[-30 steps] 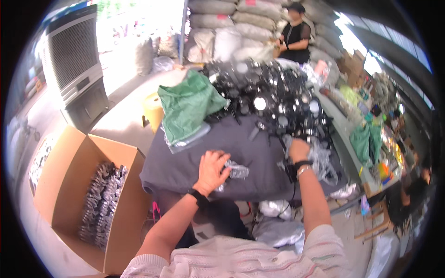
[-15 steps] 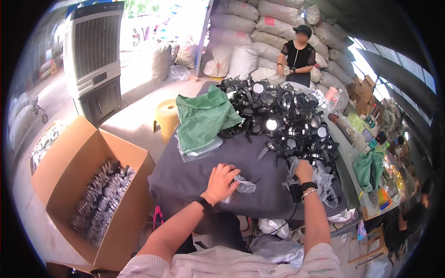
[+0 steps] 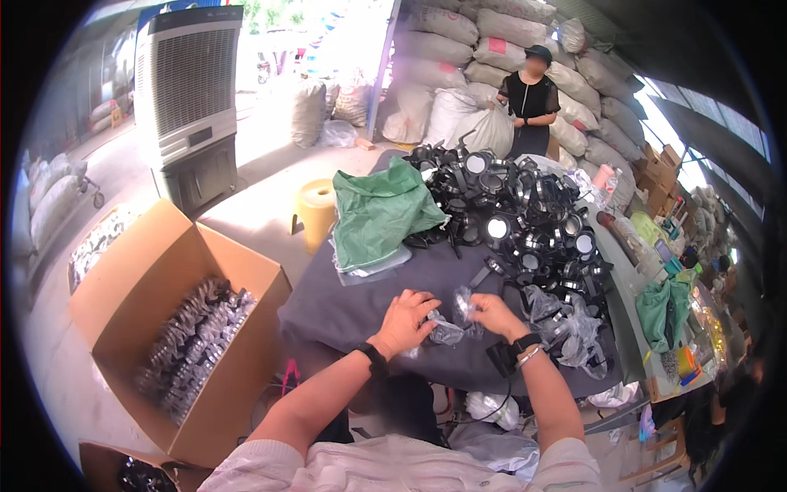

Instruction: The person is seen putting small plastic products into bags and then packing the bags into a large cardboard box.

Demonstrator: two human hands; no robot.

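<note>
Close to the near edge of the dark cloth-covered table [image 3: 361, 303], my left hand [image 3: 403, 321] curls its fingers round the end of a crumpled clear plastic bag [image 3: 445, 331]. What may be inside that bag is too small to make out. Just to the right, my right hand [image 3: 497, 316] pinches another clear plastic bag [image 3: 464, 303], held up off the cloth. A loose heap of clear bags [image 3: 574, 328] lies beyond my right wrist. Farther back, black parts with round, partly silvery faces [image 3: 508, 213] are piled high.
A green woven sack [image 3: 385, 209] lies left of the pile. An open carton [image 3: 234, 254] of bagged pieces stands at left, near a yellow stool [image 3: 316, 205] and an air cooler [image 3: 193, 98]. Another person [image 3: 531, 102] stands across the table, before stacked sacks [image 3: 443, 66].
My right hand has come left from the heap of clear bags, bringing one bag beside my left hand. The view has shifted slightly. Across the table, the person now grips a white sack.
</note>
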